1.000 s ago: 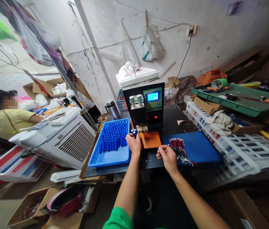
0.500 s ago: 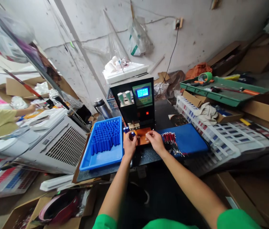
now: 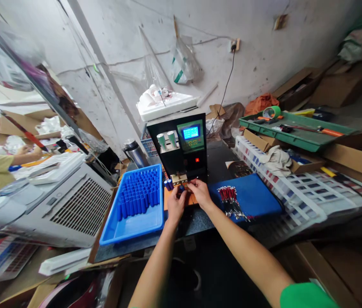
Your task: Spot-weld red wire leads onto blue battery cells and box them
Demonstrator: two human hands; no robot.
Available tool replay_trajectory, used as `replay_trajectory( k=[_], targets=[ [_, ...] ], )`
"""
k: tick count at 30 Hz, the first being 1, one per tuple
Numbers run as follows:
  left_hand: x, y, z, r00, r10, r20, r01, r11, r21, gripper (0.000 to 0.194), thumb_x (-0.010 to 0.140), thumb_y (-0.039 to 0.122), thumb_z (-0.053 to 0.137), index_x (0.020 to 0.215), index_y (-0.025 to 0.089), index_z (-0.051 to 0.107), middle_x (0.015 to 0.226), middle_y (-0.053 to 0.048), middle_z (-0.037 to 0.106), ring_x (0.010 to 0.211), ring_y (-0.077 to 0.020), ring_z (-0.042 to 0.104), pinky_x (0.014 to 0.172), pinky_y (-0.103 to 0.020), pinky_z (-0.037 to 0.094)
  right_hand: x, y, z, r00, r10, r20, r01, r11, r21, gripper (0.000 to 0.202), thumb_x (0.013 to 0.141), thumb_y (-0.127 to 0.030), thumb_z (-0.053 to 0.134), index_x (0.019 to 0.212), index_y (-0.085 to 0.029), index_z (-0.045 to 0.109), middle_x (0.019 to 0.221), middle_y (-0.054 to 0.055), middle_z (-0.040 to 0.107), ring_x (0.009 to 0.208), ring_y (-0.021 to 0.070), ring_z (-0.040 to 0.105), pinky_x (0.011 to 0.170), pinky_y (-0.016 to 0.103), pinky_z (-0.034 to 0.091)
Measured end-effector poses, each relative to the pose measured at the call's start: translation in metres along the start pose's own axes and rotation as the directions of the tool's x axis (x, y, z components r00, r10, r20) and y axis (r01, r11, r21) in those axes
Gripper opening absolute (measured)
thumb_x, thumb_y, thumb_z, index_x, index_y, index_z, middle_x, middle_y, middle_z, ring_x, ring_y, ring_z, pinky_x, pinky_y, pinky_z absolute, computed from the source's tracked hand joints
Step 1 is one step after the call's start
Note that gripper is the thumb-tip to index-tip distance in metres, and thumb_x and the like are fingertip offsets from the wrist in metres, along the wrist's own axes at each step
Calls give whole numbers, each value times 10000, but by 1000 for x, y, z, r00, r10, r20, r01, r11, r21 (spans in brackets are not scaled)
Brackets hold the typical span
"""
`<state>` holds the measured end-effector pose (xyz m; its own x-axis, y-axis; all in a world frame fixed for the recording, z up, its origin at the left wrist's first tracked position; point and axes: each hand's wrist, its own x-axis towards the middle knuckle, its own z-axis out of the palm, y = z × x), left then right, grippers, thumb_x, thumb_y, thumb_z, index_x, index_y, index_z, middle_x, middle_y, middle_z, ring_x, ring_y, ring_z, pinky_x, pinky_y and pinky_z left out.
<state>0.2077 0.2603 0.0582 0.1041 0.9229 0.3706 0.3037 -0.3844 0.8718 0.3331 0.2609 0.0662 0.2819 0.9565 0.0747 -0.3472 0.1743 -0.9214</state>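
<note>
My left hand (image 3: 176, 206) is closed around a blue cylindrical battery cell (image 3: 181, 188), beneath the brass-coloured electrode block of a black spot welder (image 3: 194, 149). Beside it my right hand (image 3: 200, 193) pinches thumb and finger together close to the top of that cell; what the fingertips hold is too small to make out. Two more blue cells (image 3: 168, 184) stand left of the electrodes. An orange board (image 3: 167, 202) lies under the hands. On a blue pad (image 3: 254, 194) to the right rests a bundle of red and black wire leads (image 3: 228, 196).
A blue tray (image 3: 129, 237) of upright cells stands left, with a metal flask (image 3: 135, 153) behind. White crates (image 3: 273, 188) and a green tool tray (image 3: 302, 132) flank the right side. A co-worker's arm (image 3: 1, 164) shows at far left, past a grey air cooler (image 3: 72, 205).
Both hands have moved forward to the welder's electrodes and closer together, the left carrying the battery cell. The view has shifted slightly.
</note>
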Motion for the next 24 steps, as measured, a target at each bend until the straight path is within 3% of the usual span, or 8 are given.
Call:
replay_trajectory(
  k=[8, 24],
  targets=[
    [-1, -3, 2, 996, -71, -56, 73, 997, 18, 276, 848, 357, 659, 1070, 203, 711, 912, -46, 709, 751, -175, 635, 698, -267, 479, 0, 20, 3, 997, -71, 3, 71, 993, -94, 327, 764, -479, 681, 832, -160, 695, 826, 61, 701, 758, 185, 631, 706, 275, 498],
    [-2, -6, 8, 996, -47, -69, 48, 999, 14, 267, 882, 337, 609, 1090, 195, 699, 893, -49, 702, 728, -172, 631, 681, -268, 467, -5, 7, 10, 993, -114, -15, 109, 976, -191, 291, 793, -446, 652, 850, -161, 671, 890, 90, 713, 819, 230, 657, 731, 309, 494]
  ],
)
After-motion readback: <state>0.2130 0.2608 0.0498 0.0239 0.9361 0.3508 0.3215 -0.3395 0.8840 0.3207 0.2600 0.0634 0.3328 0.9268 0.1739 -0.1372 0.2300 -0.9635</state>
